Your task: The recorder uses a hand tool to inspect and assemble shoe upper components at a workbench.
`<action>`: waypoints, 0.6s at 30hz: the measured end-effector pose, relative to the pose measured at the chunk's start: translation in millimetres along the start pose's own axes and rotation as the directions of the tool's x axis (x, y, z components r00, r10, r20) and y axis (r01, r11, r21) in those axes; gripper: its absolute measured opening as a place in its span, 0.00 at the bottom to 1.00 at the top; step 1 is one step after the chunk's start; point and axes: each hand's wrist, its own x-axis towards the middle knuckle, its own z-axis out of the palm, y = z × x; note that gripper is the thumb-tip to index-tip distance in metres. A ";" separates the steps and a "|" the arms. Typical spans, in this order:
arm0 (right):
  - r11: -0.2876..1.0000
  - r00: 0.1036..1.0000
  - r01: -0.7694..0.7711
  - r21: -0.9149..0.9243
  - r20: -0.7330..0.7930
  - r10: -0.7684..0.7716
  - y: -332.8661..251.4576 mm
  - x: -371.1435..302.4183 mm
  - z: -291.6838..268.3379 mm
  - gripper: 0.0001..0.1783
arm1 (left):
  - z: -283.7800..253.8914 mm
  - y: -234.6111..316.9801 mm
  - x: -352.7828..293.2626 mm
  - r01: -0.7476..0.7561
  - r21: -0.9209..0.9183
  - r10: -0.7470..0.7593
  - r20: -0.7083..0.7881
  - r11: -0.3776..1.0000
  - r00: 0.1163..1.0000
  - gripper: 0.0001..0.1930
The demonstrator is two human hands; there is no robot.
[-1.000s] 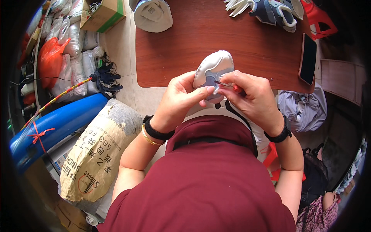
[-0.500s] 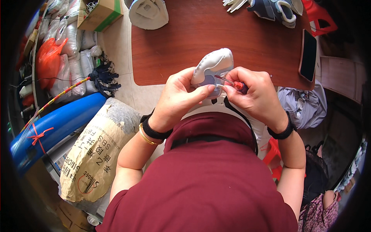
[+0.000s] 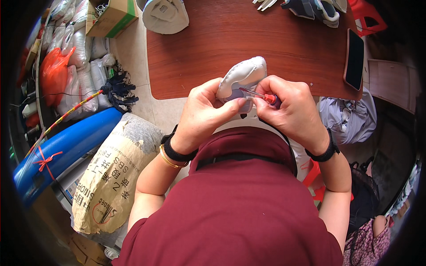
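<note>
My left hand (image 3: 202,114) grips a small white and blue-grey shoe upper (image 3: 243,74) by its left side, thumb pressed on the lower part. A stitched seam curves along the white part. Pinched in my right hand (image 3: 293,108) is an awl-like tool (image 3: 271,99) with a red and dark handle and a thin metal shaft. The tool's tip points left and rests against or in the inner side of the upper; which of the two, I cannot tell. My right thumb and fingers also sit close to the upper's lower right edge.
Beyond my hands stands a red-brown table (image 3: 199,53). On it lie a phone (image 3: 353,60) at the right edge, a white curved piece (image 3: 166,17) and other shoe uppers (image 3: 310,9) at the back. At left are a paper sack (image 3: 113,177) and a blue roll (image 3: 66,148).
The tool's tip has shifted slightly left and down on the upper. The upper has tilted a little, with both hands keeping their grip. The whole view has shifted slightly.
</note>
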 end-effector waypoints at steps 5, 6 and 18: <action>1.000 0.999 0.021 -0.009 -0.023 -0.022 4.3 -1.9 2.0 0.07 | 0.9 -1.4 1.3 0.001 -0.022 -0.001 -0.002 1.000 1.000 0.18; 1.000 1.000 0.020 -0.008 -0.022 -0.020 4.2 -2.0 2.3 0.07 | 1.1 -1.7 1.1 -0.006 -0.010 0.006 -0.005 1.000 1.000 0.17; 0.999 0.998 0.019 0.031 -0.059 -0.017 -11.6 -15.9 -5.5 0.10 | 8.0 -4.4 -0.4 -0.058 0.021 0.060 -0.120 0.998 0.991 0.14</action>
